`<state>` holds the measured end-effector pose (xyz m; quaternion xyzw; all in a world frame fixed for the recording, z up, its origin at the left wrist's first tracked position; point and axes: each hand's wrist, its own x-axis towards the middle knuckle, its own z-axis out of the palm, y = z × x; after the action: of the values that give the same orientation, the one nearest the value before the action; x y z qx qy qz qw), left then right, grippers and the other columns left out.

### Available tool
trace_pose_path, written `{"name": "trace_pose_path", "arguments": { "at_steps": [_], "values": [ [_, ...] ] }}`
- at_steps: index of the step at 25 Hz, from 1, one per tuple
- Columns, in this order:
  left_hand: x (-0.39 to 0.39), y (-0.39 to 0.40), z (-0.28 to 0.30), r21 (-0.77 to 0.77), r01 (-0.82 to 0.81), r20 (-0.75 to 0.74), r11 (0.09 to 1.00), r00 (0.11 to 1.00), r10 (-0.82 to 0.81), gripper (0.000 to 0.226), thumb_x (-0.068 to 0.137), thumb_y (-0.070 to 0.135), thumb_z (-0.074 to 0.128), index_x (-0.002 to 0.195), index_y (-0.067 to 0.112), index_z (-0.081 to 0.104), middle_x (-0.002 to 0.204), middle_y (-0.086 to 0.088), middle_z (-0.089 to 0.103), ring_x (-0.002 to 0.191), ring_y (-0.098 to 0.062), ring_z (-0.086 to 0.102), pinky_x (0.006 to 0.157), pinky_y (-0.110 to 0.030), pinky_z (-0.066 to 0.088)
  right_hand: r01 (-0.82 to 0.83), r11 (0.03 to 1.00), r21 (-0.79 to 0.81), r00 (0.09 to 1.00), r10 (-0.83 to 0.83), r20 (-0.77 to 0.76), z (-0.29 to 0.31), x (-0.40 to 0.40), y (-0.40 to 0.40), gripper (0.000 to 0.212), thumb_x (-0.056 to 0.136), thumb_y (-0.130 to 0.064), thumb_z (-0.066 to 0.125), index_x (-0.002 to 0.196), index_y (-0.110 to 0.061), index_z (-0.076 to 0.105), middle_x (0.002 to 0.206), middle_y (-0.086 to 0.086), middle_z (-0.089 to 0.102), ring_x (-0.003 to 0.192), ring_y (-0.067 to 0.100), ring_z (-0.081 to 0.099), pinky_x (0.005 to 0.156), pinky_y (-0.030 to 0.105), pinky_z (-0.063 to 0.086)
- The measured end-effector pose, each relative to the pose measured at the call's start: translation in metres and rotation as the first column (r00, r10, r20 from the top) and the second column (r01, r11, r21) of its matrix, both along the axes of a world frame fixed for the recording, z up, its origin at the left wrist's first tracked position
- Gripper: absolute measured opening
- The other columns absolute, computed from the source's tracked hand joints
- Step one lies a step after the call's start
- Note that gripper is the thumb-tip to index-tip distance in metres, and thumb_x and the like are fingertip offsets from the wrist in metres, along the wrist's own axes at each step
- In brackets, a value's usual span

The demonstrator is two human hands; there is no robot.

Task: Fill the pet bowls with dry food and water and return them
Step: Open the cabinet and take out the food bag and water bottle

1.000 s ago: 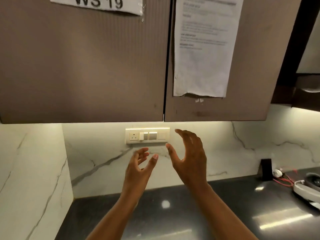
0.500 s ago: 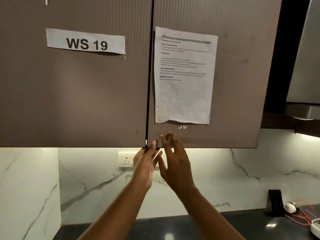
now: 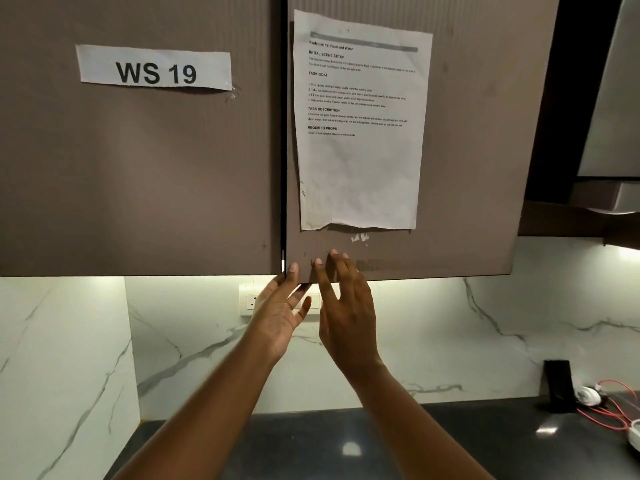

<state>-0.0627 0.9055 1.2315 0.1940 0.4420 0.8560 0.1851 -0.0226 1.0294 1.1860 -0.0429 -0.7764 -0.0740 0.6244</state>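
No pet bowl, food or water shows in the head view. My left hand (image 3: pixel 280 313) reaches up to the lower left corner of the right cabinet door (image 3: pixel 467 168). One fingertip lies on the door's edge and the other fingers pass under it. My right hand (image 3: pixel 346 306) is beside it, with straight fingertips touching the door's face just above the bottom edge. The door stands slightly ajar from the left cabinet door (image 3: pixel 138 168), with a thin bright gap at the bottom. Neither hand holds anything.
A printed task sheet (image 3: pixel 360 161) is taped to the right door and a "WS 19" label (image 3: pixel 156 72) to the left one. Below are a wall socket panel (image 3: pixel 251 301), a marble backsplash and a dark countertop (image 3: pixel 311 445). A black block (image 3: pixel 557 386) and red wires (image 3: pixel 613 407) lie at right.
Both hands rose from in front of the socket panel to the right door's bottom edge, and my view tilted upward. The fingers now touch the door.
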Motion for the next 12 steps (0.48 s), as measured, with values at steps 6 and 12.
{"name": "trace_pose_path", "arguments": {
  "at_steps": [6, 12],
  "values": [
    [0.047, -0.019, 0.001, -0.168, -0.349, -0.369, 0.922, 0.890, 0.269, 0.022, 0.092, 0.038, 0.062, 0.112, 0.029, 0.060, 0.115, 0.010, 0.064, 0.112, -0.017, 0.063, 0.085, -0.024, 0.052, -0.004, 0.999, -0.054, 0.997, 0.000, -0.072, 0.001, 0.036, -0.017, 0.057, 0.088, -0.026, 0.076, 0.142, -0.017, 0.060, 0.150, 0.014, 0.054, 0.140, 0.033, 0.051, 0.112, 0.044, 0.046],
    [0.095, -0.045, -0.004, -0.188, -0.583, -0.718, 0.791, 0.631, 0.294, 0.022, 0.089, 0.035, 0.067, 0.107, 0.029, 0.054, 0.106, 0.015, 0.059, 0.093, -0.002, 0.056, 0.072, -0.007, 0.039, -0.025, 0.991, -0.133, 0.991, 0.007, -0.134, 0.011, 0.085, -0.037, 0.068, 0.084, -0.034, 0.080, 0.144, -0.025, 0.050, 0.151, 0.015, 0.053, 0.140, 0.033, 0.050, 0.107, 0.047, 0.052]
  ]
}}
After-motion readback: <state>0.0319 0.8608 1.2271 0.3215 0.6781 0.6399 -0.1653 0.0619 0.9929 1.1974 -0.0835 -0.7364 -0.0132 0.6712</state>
